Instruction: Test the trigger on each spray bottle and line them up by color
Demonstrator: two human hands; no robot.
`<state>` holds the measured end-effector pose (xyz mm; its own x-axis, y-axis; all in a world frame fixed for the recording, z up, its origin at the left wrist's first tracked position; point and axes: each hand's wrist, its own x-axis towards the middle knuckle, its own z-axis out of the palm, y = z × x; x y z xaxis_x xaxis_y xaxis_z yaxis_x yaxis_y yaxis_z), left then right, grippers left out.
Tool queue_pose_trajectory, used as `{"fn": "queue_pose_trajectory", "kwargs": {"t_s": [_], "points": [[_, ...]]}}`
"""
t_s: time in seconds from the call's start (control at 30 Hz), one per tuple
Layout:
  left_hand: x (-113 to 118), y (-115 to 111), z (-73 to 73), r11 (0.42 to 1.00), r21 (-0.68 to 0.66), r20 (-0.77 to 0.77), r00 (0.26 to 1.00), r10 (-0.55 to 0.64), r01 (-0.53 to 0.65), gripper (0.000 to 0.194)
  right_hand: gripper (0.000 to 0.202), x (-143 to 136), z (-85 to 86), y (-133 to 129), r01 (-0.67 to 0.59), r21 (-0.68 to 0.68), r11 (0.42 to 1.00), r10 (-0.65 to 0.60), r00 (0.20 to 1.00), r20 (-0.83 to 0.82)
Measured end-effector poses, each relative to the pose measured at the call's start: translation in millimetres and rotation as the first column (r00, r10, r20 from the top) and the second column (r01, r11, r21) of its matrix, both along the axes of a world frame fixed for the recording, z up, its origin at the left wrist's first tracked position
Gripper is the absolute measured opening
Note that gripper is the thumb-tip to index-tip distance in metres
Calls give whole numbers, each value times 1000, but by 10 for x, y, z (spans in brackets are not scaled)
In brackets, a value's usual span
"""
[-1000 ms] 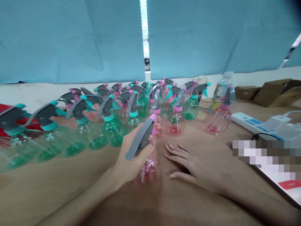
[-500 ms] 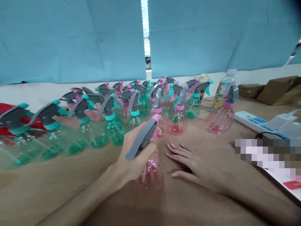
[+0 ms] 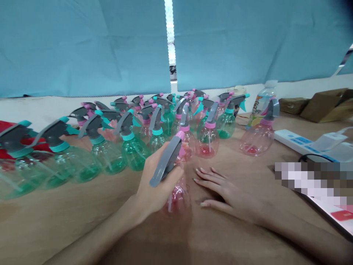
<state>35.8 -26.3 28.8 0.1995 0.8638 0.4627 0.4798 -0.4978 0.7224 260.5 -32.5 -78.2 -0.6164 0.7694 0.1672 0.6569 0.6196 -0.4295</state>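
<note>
My left hand [image 3: 156, 176] is closed around the neck of a pink spray bottle [image 3: 178, 198] with a grey and pink trigger head. The bottle is upright in front of me, its nozzle pointing away, and part of its neck is hidden by my fingers. Flat on the table to its right lies my right hand [image 3: 224, 187], fingers spread, holding nothing. Just beyond my left hand stands another pink spray bottle [image 3: 207, 141], and a green spray bottle [image 3: 135, 152] stands to the left of it.
Rows of several green and pink spray bottles fill the table's [image 3: 116, 213] back and left. At right are a pink spray bottle [image 3: 257, 138], a clear drink bottle [image 3: 263, 101], a white power strip [image 3: 298, 141], a partly blurred phone-like device [image 3: 328, 208] and brown boxes [image 3: 325, 105].
The held bottle's trigger head has turned slightly within my left hand, its grey back shifting a little to the right. My right hand stays flat in the same place.
</note>
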Motion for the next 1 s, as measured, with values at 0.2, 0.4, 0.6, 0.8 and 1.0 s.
{"fn": "queue_pose_trajectory", "kwargs": {"t_s": [0.2,0.4,0.6,0.8,1.0], "points": [[5,11,-53,999,-13,25,999,-32,32,9,64,11,-26,0,0,0,1000,0,1000,0],[4,18,-50,997,-7,47,996,-72,73,14,64,11,-30,1,-3,14,1000,4,1000,-17],[3,15,-39,996,-32,61,995,-81,83,17,64,2,1,0,3,4,1000,-3,1000,13],[4,26,-63,994,-29,84,991,-104,107,16,65,-4,13,1,0,-4,1000,0,1000,17],[4,24,-85,994,-23,101,989,-107,110,15,65,1,-4,4,1,0,1000,-1,1000,23]]}}
